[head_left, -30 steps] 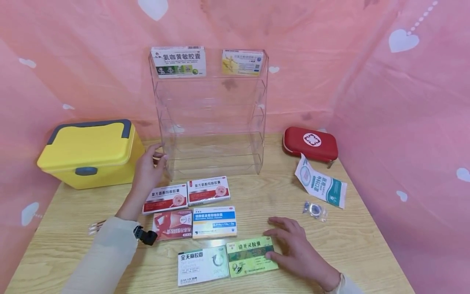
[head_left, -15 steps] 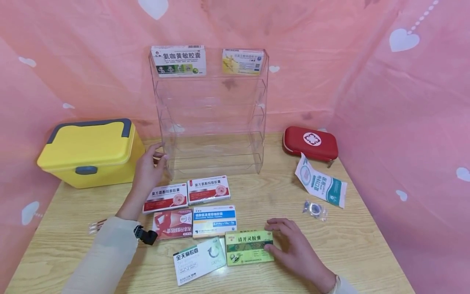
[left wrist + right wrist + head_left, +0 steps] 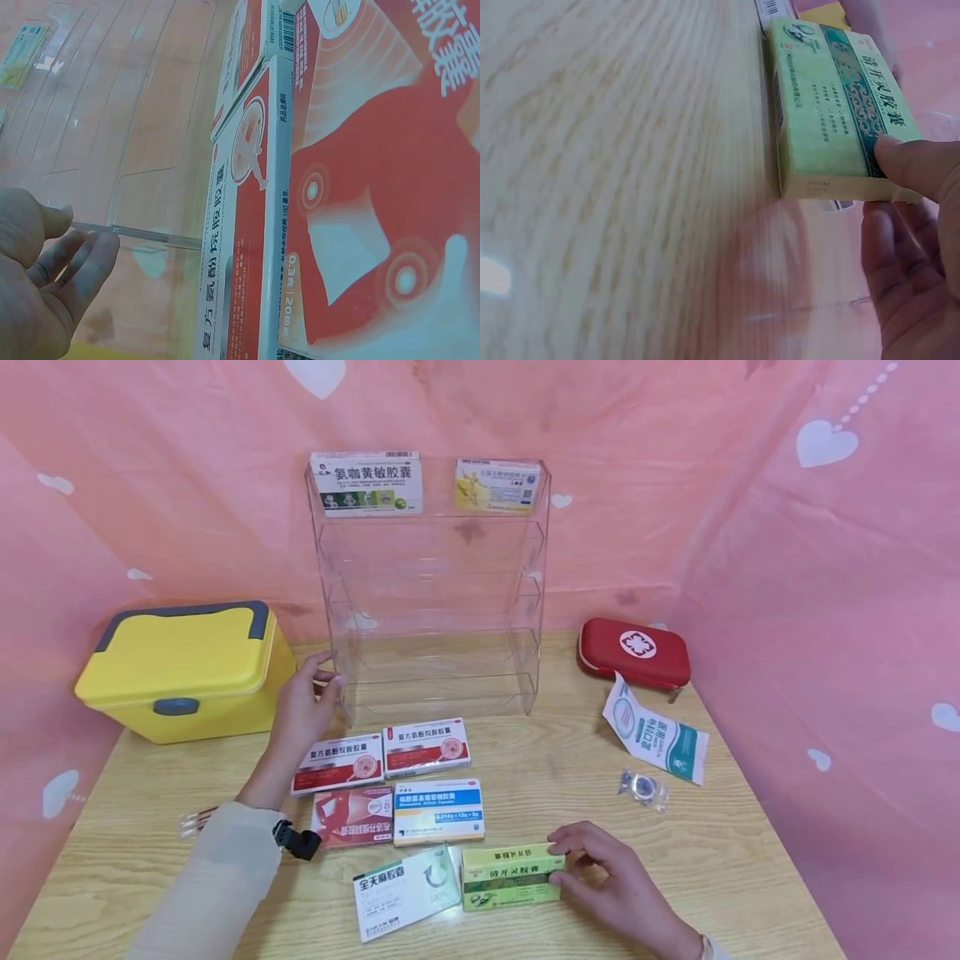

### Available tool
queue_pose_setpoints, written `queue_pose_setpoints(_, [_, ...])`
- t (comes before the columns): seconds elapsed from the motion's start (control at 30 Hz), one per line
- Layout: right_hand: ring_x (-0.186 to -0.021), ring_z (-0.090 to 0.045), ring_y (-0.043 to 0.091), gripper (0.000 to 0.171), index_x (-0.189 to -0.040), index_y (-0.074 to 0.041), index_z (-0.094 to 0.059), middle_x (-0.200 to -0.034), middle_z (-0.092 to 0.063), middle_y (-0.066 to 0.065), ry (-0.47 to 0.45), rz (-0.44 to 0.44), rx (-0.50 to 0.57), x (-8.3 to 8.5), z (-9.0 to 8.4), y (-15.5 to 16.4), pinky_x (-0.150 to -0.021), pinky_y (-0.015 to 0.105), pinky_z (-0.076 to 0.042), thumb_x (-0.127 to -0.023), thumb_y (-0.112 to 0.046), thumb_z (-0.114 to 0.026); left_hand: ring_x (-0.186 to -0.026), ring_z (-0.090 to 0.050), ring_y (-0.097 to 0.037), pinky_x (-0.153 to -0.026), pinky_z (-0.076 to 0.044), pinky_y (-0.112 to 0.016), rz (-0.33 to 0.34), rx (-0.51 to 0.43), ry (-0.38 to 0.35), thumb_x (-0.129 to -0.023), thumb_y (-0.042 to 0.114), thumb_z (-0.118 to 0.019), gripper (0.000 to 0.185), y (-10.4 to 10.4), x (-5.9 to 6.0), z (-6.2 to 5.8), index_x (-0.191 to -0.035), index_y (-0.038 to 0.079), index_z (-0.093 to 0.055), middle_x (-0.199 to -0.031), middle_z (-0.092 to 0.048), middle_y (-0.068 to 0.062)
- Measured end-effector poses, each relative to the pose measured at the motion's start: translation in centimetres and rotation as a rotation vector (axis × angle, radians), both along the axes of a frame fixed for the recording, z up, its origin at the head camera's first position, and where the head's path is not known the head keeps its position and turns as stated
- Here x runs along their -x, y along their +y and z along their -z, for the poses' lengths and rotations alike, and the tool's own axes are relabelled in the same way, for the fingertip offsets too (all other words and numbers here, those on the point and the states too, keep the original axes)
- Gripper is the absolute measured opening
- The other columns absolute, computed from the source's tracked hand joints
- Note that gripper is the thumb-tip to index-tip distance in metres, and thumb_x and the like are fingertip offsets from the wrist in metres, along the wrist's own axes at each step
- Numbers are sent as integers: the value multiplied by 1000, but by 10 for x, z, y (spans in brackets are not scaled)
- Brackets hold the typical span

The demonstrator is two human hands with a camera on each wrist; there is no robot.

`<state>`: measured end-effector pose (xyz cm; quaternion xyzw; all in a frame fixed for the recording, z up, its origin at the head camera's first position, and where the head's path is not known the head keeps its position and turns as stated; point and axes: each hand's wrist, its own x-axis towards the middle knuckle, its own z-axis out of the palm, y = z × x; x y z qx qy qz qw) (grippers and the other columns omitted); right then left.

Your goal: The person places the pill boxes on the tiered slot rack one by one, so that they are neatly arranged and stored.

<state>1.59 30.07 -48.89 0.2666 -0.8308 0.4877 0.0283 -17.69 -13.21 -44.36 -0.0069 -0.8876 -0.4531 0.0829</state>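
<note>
Low in the middle of the frame, we are pinching the green Qingkailing capsule box (image 3: 510, 883) with our right hand (image 3: 624, 883), probably picking it up. Our left hand (image 3: 303, 700) is pinching the clear rack (image 3: 442, 695), upper middle. Lifting is likely calling for a snug grip.

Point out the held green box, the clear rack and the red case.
Green box (image 3: 834, 109), right wrist view: its printed face.
Clear rack (image 3: 433, 600), head view: its middle section.
Red case (image 3: 637, 646), head view: its white emblem.

Head view downward — wrist views close-up.
</note>
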Motion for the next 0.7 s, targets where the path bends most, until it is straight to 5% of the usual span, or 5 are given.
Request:
queue_pose_setpoints(0.23, [-91, -65, 17, 39, -113, -13, -72, -118, -66, 9, 69, -26, 74, 37, -32, -11, -61, 29, -57, -81, 6, -82, -94, -61, -29, -73, -55, -35, -11, 4, 13, -104, 16, -59, 47, -4, -1, 0, -150, 13, -48, -115, -65, -15])
queue_pose_setpoints(0.37, [-94, -64, 20, 41, -112, -10, -74, -120, -66, 10, 205, -52, 93, 83, -68, -35, -64, 29, -58, -77, 10, -83, -94, -60, -29, -74, -54, -37, -11, 10, 25, -104, 15, -60, 47, -5, 0, -1, -149, 13, -48, -114, -65, -15])
queue_pose_setpoints(0.57, [-75, -63, 18, 36, -111, -4, -74, -121, -66, 11, 395, -107, 167, 161, -134, -89, -63, 28, -56, -78, 11, -82, -90, -62, -29, -72, -54, -39, 2, 4, 42, -103, 11, -61, 46, -5, 1, 1, -147, 9, -50, -109, -67, -15])
queue_pose_setpoints(0.7, [-75, -65, 18, 32, -112, 1, -71, -120, -67, 11, 431, -136, 239, 212, -178, -125, -61, 30, -56, -82, 11, -79, -89, -63, -31, -75, -53, -41, 8, -4, 65, -102, 9, -62, 45, -4, 4, 3, -145, 8, -52, -108, -68, -17])
